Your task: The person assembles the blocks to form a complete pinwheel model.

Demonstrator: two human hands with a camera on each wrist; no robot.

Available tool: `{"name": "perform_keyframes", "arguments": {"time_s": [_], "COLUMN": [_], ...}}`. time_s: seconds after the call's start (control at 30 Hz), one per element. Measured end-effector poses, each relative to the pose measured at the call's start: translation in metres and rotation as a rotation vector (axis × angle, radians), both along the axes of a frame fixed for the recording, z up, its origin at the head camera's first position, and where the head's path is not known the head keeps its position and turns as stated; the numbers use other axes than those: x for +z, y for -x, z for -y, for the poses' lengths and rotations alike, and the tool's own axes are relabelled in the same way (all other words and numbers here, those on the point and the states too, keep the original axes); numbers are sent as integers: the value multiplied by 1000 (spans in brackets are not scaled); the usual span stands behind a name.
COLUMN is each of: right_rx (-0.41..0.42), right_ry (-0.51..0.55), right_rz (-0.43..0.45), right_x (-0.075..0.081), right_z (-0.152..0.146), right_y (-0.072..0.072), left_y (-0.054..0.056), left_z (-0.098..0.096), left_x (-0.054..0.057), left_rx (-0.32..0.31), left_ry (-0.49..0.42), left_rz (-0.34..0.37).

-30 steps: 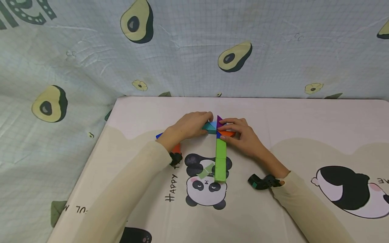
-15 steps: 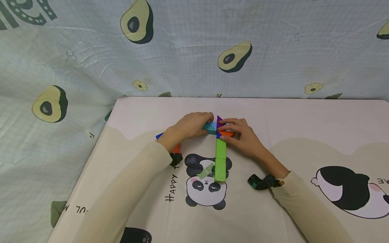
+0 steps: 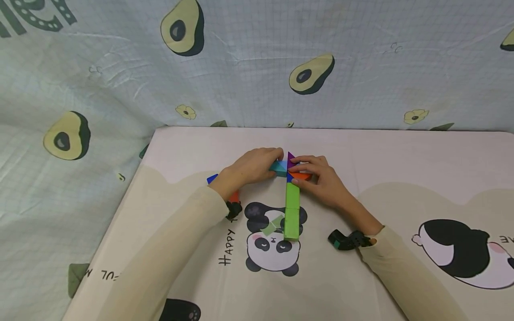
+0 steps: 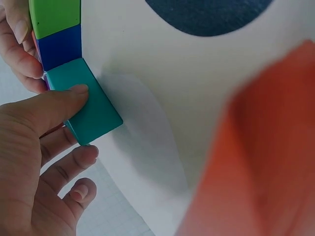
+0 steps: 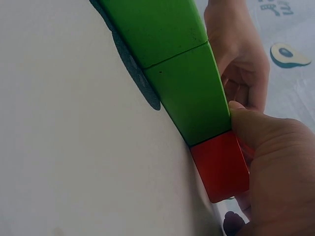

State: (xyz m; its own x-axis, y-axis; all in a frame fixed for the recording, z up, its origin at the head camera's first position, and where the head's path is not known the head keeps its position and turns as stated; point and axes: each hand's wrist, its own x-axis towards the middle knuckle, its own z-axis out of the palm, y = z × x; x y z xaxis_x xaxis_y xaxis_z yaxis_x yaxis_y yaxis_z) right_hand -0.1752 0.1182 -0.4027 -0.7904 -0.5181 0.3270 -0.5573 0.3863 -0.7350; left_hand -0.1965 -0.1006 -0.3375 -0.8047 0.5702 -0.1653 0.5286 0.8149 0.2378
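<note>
A row of coloured toy blocks lies on the table: two lime-green blocks end to end, then a dark blue block at their far end. A teal block juts left from the blue one; my left hand pinches it, thumb on its face and fingers behind. To the right, my right hand holds an orange-red block against the row, its thumb near the green block's edge. The fingers of that hand also touch a purple pointed block at the far tip. A light blue piece shows beside it.
Beside my left wrist lie another blue block and an orange block, partly hidden by the arm. The tablecloth bears panda prints. An avocado-print cloth hangs behind the table's far edge.
</note>
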Motion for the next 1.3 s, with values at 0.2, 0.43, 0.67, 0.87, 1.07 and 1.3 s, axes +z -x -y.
{"name": "perform_keyframes", "arguments": {"time_s": [0.2, 0.43, 0.67, 0.87, 1.07, 1.3], "right_rx": [-1, -4, 3, -1, -3, -3], "right_ry": [5, 18, 41, 20, 12, 19], "right_rz": [1, 5, -13, 4, 2, -8], "right_x": [1, 1, 3, 4, 3, 2], "right_z": [0, 0, 1, 1, 1, 1], "right_y": [-1, -1, -2, -3, -2, -2], "left_y": [0, -1, -2, -6, -22, -45], "left_z": [0, 0, 5, 25, 45, 69], "left_x": [0, 0, 8, 24, 24, 14], "left_rx": [-1, 4, 15, 62, 139, 253], "left_ry": [-7, -14, -1, -39, -76, -158], "left_rz": [0, 6, 13, 9, -15, -104]}}
